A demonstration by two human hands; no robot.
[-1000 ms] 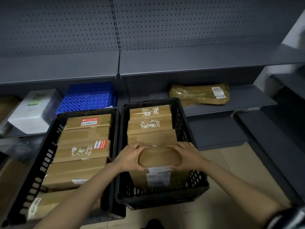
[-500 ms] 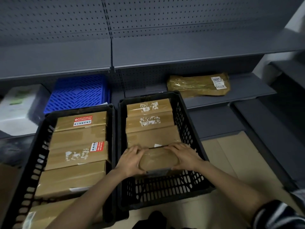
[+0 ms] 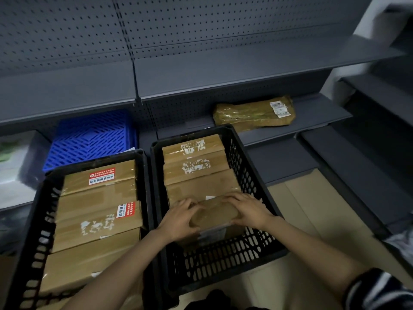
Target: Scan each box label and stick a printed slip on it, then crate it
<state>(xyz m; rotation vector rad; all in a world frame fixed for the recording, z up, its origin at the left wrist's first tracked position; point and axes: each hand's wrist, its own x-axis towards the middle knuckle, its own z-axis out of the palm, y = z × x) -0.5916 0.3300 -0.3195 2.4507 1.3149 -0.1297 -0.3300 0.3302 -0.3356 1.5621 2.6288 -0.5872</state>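
Observation:
A brown taped cardboard box [image 3: 215,214] stands on edge inside the right black crate [image 3: 250,166], pressed against three boxes [image 3: 196,168] lined up behind it. My left hand [image 3: 181,220] grips its left end and my right hand [image 3: 250,211] grips its right end, fingers curled over the top. A white slip [image 3: 212,233] shows on the box's front face, partly hidden below my hands. The left black crate [image 3: 40,231] is filled with several similar boxes, some with red and white stickers [image 3: 101,175].
A blue crate [image 3: 91,137] and a white box [image 3: 15,168] sit on the low grey shelf behind the crates. A brown wrapped parcel [image 3: 252,115] lies on the shelf at the back right. Flattened cardboard [image 3: 312,209] covers the floor to the right.
The box has gone down deeper into the right crate, and both hands lowered with it. The front slip, fully visible a second ago, is now mostly out of sight.

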